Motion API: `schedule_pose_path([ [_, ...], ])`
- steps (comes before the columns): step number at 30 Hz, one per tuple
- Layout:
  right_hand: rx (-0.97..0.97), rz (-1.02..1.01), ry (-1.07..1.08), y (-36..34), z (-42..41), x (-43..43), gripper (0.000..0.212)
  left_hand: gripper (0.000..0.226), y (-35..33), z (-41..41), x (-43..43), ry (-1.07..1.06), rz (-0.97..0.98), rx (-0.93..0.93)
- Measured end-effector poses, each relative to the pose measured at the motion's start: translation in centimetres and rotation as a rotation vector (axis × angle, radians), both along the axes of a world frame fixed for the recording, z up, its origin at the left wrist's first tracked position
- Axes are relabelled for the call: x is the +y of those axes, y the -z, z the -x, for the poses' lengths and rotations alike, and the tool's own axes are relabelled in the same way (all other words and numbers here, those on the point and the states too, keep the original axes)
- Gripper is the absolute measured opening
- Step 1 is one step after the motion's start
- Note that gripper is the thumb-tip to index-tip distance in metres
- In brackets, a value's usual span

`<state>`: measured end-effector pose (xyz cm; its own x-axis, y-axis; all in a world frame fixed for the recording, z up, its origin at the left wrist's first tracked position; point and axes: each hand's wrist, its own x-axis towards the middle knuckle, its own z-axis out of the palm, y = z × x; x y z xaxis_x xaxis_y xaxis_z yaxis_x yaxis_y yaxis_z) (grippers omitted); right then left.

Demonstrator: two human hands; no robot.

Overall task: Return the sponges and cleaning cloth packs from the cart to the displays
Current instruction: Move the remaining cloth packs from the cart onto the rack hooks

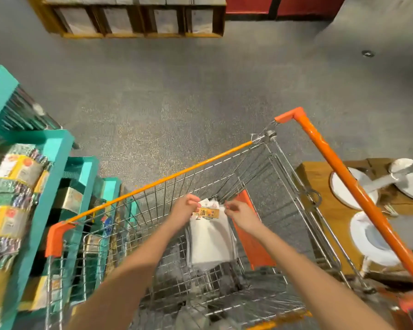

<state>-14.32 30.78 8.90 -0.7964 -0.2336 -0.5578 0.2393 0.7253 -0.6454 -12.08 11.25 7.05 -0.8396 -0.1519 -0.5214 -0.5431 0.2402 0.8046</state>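
You've got the cleaning cloth pack (210, 241) in both hands, inside the cart (167, 177), hanging over the middle of the basket and closer to its right side. Your left hand (185, 210) pinches the left end of the pack's yellow header card, fingers curled on it. Your right hand (243, 215) pinches the top right corner. Both hands grasp the pack, neither is free. The white cloth stack hangs down below the card. It looks clear of the wire floor, but blur makes that hard to confirm.

An orange flap (250, 234) lies just beside the pack on its right. The teal display (57, 148) runs along the cart's left side, its bins holding green and yellow wrapped goods, too smeared to name.

Progress, as a judgement: this pack is picked up but not yet returned, so lifting it over the left rim to the display is what's left for it. The basket floor near you is blurred, and I can't tell whether sponges or other packs remain. A wooden table (320, 210) with white plates (343, 186) sits off the cart's right side.
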Motion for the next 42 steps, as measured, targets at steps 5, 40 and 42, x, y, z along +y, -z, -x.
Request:
schedule_pose_path([
  [5,-0.116,-0.010,0.002,5.3,1.2,0.9,0.032,0.014,4.9,1.3,1.1,0.004,-0.003,-0.092],
  [40,-0.331,0.017,0.145,15.9,3.7,3.9,0.027,0.068,22.0,3.2,0.3,0.453,0.715,-0.279],
  [42,-0.347,0.016,0.139,16.2,3.9,3.3,0.028,0.051,21.2,2.2,-0.6,0.165,0.401,-0.288],
])
